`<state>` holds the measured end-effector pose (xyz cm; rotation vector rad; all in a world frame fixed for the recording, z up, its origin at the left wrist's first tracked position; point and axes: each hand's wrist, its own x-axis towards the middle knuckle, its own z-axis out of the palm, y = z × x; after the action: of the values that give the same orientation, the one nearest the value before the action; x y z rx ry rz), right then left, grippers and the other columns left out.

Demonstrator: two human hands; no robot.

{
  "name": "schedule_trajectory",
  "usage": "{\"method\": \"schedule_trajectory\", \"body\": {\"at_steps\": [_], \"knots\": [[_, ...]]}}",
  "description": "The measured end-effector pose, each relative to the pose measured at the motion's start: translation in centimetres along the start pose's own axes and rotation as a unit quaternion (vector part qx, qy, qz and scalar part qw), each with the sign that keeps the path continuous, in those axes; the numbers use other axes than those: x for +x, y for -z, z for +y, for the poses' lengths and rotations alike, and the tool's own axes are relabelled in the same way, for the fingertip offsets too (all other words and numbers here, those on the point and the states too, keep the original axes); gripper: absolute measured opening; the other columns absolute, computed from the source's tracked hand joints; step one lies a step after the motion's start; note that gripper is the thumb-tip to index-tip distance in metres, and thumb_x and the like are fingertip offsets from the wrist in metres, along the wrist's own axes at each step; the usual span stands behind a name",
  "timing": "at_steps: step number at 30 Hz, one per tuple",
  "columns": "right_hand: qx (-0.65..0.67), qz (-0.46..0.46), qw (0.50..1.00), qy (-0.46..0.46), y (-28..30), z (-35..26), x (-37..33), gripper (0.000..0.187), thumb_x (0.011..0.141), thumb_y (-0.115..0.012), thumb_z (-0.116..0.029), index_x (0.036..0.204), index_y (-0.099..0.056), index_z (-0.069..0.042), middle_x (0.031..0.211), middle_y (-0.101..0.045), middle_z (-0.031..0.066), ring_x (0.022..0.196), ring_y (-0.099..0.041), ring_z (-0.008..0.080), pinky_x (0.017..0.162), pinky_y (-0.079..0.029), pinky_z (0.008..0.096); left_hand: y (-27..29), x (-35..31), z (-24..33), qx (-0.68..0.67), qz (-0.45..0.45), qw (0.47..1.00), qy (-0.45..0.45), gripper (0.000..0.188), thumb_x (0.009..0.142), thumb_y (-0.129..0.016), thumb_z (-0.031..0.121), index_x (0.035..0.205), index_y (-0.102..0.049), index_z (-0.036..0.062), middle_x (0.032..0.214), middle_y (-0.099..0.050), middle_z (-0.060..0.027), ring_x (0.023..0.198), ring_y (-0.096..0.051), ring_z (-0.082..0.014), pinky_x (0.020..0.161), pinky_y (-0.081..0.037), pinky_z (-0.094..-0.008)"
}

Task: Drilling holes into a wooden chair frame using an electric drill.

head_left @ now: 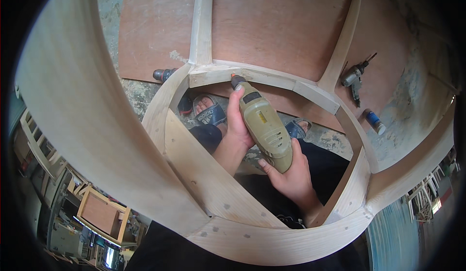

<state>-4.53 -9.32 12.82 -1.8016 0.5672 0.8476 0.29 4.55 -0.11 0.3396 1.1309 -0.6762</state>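
A wooden chair frame (272, 79) of pale, curved pieces surrounds both my hands. My left hand (237, 125) is wrapped around the front of an olive-green power drill (264, 120), close behind its dark chuck. Around the rear of the drill, my right hand (293, 174) is closed, thumb along the body. The drill slants up and to the left, with its tip at the inner face of the frame's far rail; how deep the bit sits I cannot tell. Dark round spots mark the near rail and the diagonal brace (208, 174).
A brown plywood sheet (150, 28) lies under the frame's far legs. On the right are a pistol-shaped tool (354, 81) and a blue can (374, 120). Another dark drill (164, 74) shows partly at the left. My sandalled feet (211, 111) are below the frame.
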Motion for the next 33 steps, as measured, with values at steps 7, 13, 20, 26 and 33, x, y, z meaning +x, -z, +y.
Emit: {"method": "schedule_trajectory", "body": {"at_steps": [7, 13, 20, 26, 33], "knots": [[-0.003, 0.01, 1.0, 0.011, -0.2, 0.4, 0.2, 0.055, 0.082, -0.087, -0.025, 0.113, -0.049, 0.002, 0.095, -0.073, 0.026, 0.095, -0.072, 0.046, 0.075, -0.059, 0.0478, 0.1, 0.3, 0.1, -0.004, 0.01, 1.0, 0.007, 0.057, 0.09, -0.055, 0.062, 0.097, -0.063, 0.0066, 0.086, -0.067, -0.0153, 0.081, -0.069, -0.0346, 0.072, -0.058, -0.0491], [0.004, 0.011, 1.0, 0.017, -0.2, 0.4, 0.4, 0.057, 0.082, -0.087, -0.024, 0.115, -0.05, 0.003, 0.096, -0.073, 0.0256, 0.094, -0.072, 0.0457, 0.075, -0.059, 0.048, 0.1, 0.5, 0.4, -0.008, 0.008, 1.0, 0.009, 0.057, 0.089, -0.054, 0.063, 0.096, -0.063, 0.007, 0.085, -0.067, -0.0152, 0.08, -0.069, -0.0349, 0.072, -0.058, -0.0499], [-0.008, 0.017, 1.0, 0.011, -0.3, 1.0, 0.6, 0.06, 0.081, -0.087, -0.023, 0.119, -0.049, 0.004, 0.098, -0.073, 0.0265, 0.096, -0.072, 0.0455, 0.077, -0.059, 0.0474, 0.5, 1.2, 0.3, -0.005, -0.003, 1.0, 0.002, 0.057, 0.089, -0.055, 0.063, 0.094, -0.064, 0.0069, 0.084, -0.067, -0.0157, 0.08, -0.069, -0.0354, 0.073, -0.058, -0.05], [-0.009, 0.013, 1.0, -0.001, -0.1, 0.7, 0.4, 0.055, 0.082, -0.086, -0.017, 0.118, -0.051, 0.003, 0.1, -0.074, 0.0235, 0.097, -0.074, 0.0376, 0.08, -0.058, 0.0423, 0.6, 1.1, 0.3, 0.003, -0.022, 1.0, -0.003, 0.056, 0.089, -0.055, 0.062, 0.095, -0.064, 0.0066, 0.084, -0.067, -0.0158, 0.081, -0.069, -0.0353, 0.075, -0.058, -0.0498], [-0.027, 0.01, 0.999, 0.025, -0.1, 0.3, 0.3, 0.054, 0.084, -0.086, -0.019, 0.118, -0.051, 0.005, 0.101, -0.075, 0.0228, 0.099, -0.076, 0.0347, 0.081, -0.058, 0.0395, 1.3, 3.9, 2.8, -0.067, -0.025, 0.997, 0.019, 0.056, 0.092, -0.059, 0.06, 0.094, -0.064, 0.0047, 0.086, -0.068, -0.0135, 0.09, -0.069, -0.0317, 0.087, -0.058, -0.0489]]}}
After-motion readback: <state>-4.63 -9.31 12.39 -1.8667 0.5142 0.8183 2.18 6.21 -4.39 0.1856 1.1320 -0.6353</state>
